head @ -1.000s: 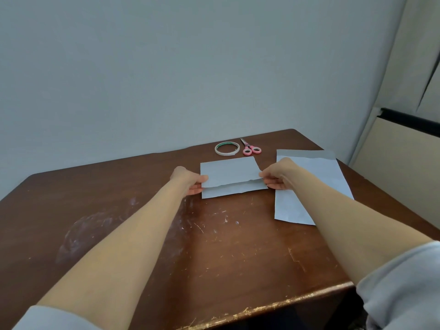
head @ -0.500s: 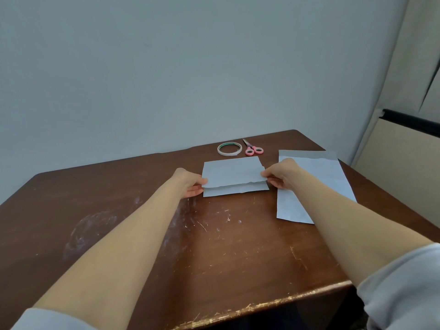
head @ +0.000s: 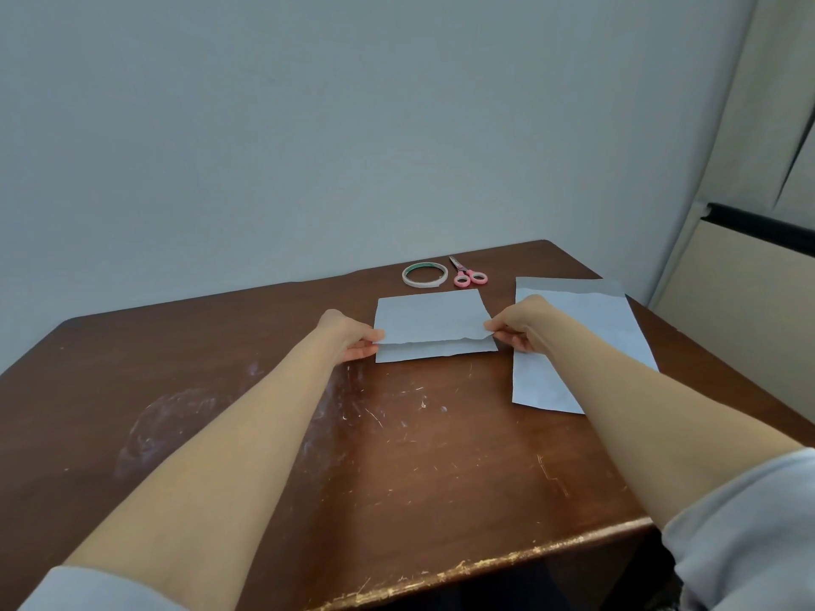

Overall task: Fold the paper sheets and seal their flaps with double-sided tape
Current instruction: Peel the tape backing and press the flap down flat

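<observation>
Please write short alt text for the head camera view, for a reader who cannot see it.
The left hand and the right hand pinch the two ends of a folded paper sheet on a wooden table. A tape roll and pink scissors lie behind it; flat paper lies to its right.

No legible text or labels anywhere.

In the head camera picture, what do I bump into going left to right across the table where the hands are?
Left hand → folded paper → right hand → unfolded paper sheets.
</observation>
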